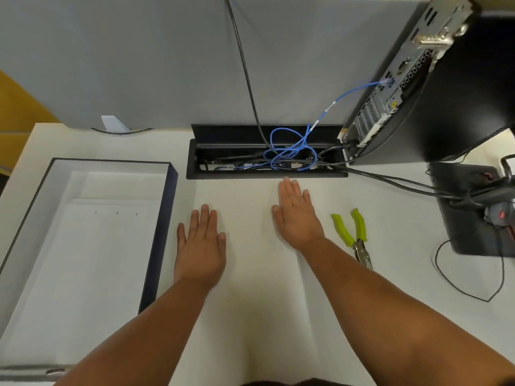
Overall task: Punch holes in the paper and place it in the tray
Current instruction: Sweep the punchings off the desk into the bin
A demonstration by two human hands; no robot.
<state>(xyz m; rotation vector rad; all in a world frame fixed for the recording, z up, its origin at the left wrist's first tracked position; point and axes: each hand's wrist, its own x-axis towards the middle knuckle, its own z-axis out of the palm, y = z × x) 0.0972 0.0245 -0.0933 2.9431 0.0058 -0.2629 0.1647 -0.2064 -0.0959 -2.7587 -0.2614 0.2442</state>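
Both hands lie flat, fingers spread, holding nothing: your left hand (201, 247) and right hand (296, 217) press the paper (250, 274) on the table (390, 302). Hole punch (354, 235) sits just right of your right hand, handles pointing away from you, so it's the nearer hand. Tray (164, 218) lies left of your left.

White sheet (83, 260) with three small holes near its far edge, flat inside dark-walled tray (160, 232), left; green-handled hole punch (354, 235) flat, right.
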